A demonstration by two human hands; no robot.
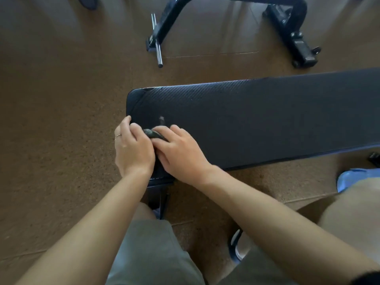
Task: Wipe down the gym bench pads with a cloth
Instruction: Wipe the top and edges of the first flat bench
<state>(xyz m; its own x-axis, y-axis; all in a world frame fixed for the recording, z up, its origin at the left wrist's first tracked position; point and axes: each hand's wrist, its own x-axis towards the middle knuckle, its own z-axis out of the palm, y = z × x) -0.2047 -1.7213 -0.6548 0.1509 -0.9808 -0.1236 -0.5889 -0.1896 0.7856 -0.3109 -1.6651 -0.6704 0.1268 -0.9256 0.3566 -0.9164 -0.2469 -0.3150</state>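
I see the bench pad (257, 118) covered in black vinyl-like upholstery with a fine woven, carbon-fibre-style texture, mostly matt with a faint sheen along its far edge. A small pale smudge (161, 119) marks its surface. The cloth (153, 134) between my hands looks dark, soft and crumpled. The floor (61, 120) reads as brown, speckled, grainy rubber or cork, matt. The frame (164, 27) beyond is black painted metal, glossy, with a bare chrome peg (158, 56). My shorts (152, 254) are matt grey-green fabric.
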